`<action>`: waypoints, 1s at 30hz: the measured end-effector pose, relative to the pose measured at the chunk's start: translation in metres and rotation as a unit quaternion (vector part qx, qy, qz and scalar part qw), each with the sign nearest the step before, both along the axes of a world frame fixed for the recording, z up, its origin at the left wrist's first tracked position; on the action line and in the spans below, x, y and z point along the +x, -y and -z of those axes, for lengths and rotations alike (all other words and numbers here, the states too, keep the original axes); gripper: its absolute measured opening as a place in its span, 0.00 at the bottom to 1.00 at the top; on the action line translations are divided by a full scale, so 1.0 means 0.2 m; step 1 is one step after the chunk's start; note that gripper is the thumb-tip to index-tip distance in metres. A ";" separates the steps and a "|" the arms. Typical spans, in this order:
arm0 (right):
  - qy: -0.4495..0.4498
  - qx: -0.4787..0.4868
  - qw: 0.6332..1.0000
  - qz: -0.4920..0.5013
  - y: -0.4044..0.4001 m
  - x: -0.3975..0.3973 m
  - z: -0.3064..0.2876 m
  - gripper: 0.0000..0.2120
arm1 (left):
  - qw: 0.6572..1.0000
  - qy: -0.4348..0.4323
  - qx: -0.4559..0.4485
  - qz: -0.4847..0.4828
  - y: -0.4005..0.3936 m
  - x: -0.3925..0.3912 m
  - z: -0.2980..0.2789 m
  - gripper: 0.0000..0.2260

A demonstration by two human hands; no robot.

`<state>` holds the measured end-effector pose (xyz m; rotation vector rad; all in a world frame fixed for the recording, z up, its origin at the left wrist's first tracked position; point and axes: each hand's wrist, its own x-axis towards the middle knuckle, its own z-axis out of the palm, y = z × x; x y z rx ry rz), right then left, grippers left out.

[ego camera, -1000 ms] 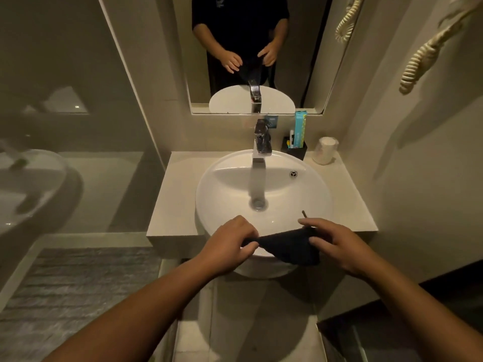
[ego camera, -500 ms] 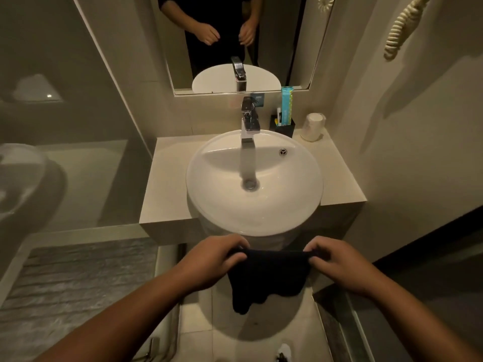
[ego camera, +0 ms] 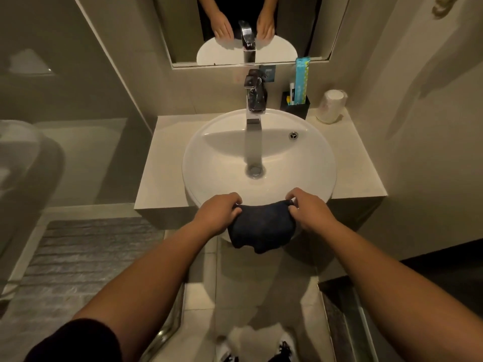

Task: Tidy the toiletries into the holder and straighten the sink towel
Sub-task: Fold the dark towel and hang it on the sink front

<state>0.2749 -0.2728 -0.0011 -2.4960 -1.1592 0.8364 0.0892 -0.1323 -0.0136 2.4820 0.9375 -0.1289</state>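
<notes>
A small dark towel (ego camera: 261,228) hangs over the front rim of the round white sink (ego camera: 209,163). My left hand (ego camera: 217,214) grips its upper left corner and my right hand (ego camera: 308,210) grips its upper right corner, both at the rim. The towel's lower edge hangs uneven below the basin. At the back right of the counter a black holder (ego camera: 298,107) stands with a tall blue toothpaste box (ego camera: 302,79) and a few smaller items upright in it.
A chrome tap (ego camera: 254,97) rises behind the basin under a wall mirror (ego camera: 183,27). A wrapped white cup (ego camera: 330,107) stands right of the holder. The beige counter (ego camera: 159,165) ends in a wall on the right. A grey mat (ego camera: 78,257) lies on the floor at left.
Both hands have lifted the towel from below the basin back up to the front rim, and it now drapes over the edge. The camera has tilted further down.
</notes>
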 end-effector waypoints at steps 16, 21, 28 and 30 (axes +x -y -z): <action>0.157 -0.014 0.987 -0.038 -0.01 -0.04 0.02 0.17 | 0.996 -0.023 0.082 0.012 0.02 0.04 0.03 0.16; 0.106 0.030 0.967 -0.228 0.12 -0.10 0.00 0.26 | 0.975 0.033 0.125 0.182 0.19 -0.06 0.01 0.22; 0.189 -0.004 0.950 -0.248 0.13 -0.14 0.06 0.17 | 0.985 -0.018 0.130 0.113 0.21 -0.08 0.10 0.16; 0.191 -0.008 0.950 -0.246 0.14 -0.15 0.05 0.19 | 0.983 -0.006 0.134 0.128 0.21 -0.09 0.08 0.15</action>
